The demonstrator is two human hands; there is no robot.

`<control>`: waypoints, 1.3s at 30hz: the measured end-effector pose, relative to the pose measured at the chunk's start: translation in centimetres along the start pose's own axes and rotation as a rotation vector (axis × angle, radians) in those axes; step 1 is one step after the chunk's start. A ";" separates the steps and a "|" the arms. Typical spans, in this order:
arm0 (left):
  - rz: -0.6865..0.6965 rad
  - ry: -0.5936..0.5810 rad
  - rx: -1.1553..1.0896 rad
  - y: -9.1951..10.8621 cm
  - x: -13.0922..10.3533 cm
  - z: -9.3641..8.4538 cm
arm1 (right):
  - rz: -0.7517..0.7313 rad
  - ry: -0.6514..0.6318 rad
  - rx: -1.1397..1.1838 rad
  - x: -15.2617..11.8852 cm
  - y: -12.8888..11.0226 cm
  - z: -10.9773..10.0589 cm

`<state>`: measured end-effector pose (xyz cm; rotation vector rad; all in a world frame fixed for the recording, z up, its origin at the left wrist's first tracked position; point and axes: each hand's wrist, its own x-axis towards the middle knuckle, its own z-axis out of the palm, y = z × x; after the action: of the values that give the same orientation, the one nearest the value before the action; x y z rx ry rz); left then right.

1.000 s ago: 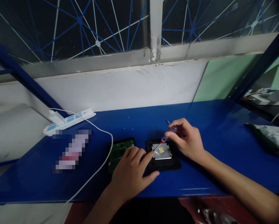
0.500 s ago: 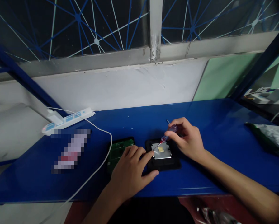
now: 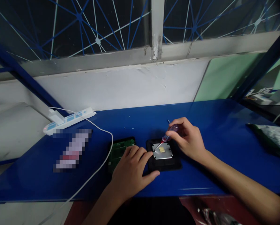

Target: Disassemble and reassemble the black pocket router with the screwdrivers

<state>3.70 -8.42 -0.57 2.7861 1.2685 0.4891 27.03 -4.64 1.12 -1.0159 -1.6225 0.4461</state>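
The case [image 3: 170,165] is laid flat on the table [image 3: 212,115], with the plate [image 3: 165,155] set in its upper part and a yellow square [image 3: 162,149] seen near the plate's middle. The screwdriver [image 3: 166,137] is gripped in the right hand [image 3: 189,137], above and to the right of the case; it is held at a slant, its tip brought down at the plate's left edge. Nothing is seen grasped by the left hand [image 3: 129,172], whose index fingertip is placed by that tip, at the left of the case; its thumb is spread apart, near the case's lower left corner. Just left of the case, the green board [image 3: 117,150] is partly covered by the left hand and crossed by the cable [image 3: 102,165]. Farther left are placed a pixelated item [image 3: 74,148] and, beyond it, the power strip [image 3: 71,120]. Well to the right of the case, a bag [image 3: 271,136] is seen.
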 end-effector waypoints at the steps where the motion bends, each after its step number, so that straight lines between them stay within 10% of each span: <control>1: -0.001 0.002 0.002 0.0 0.0 0.0 | 0.000 -0.002 0.001 0.0 0.0 0.0; 16: 0.017 0.017 0.015 0.1 0.0 0.0 | -0.032 -0.098 0.048 -0.4 -0.4 0.1; 32: 0.018 0.021 0.050 0.3 0.2 -0.2 | -0.419 -0.333 -0.141 1.6 -2.4 2.4; 39: 0.019 0.050 0.041 0.4 0.0 0.1 | -0.309 -0.266 -0.027 0.3 -1.7 3.1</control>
<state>4.01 -8.63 -0.59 2.8392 1.2767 0.5430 23.49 -4.72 1.57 -0.7292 -1.9910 0.3600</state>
